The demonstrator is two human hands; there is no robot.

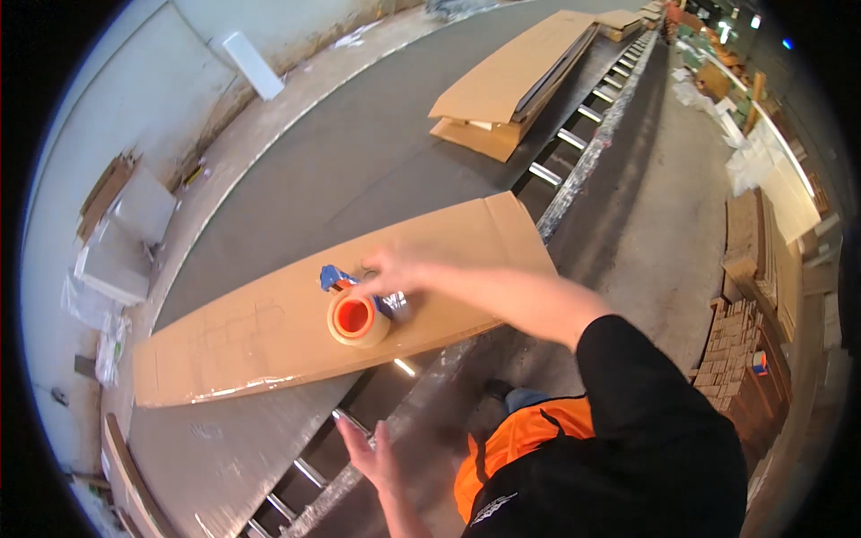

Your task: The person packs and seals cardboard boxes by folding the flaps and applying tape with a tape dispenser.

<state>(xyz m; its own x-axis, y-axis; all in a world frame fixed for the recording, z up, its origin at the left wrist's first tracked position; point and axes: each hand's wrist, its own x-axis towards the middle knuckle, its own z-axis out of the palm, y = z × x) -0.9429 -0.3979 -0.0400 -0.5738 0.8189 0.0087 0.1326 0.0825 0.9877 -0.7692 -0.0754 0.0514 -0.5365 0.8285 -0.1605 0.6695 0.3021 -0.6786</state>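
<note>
A long flat cardboard box (242,336) lies across the grey work surface in front of me, with shiny clear tape along its near left edge. On the box is a hand-held tape dispenser with a blue and red head, carrying a wide tape roll (357,318) with an orange core. My right hand (395,271) reaches over the dispenser from the right. Motion smears its fingers, so whether they grip the handle cannot be made out. Nearer my body, beside the box's near edge, my left hand (372,457) is raised with fingers apart and nothing in it.
Further along the grey surface (296,188) lies a stack of flat cardboard boxes (516,72). Metal rollers (571,139) line the surface's right side. Stacked cardboard pieces (740,354) stand on the floor at the right. White blocks (115,260) sit by the left wall.
</note>
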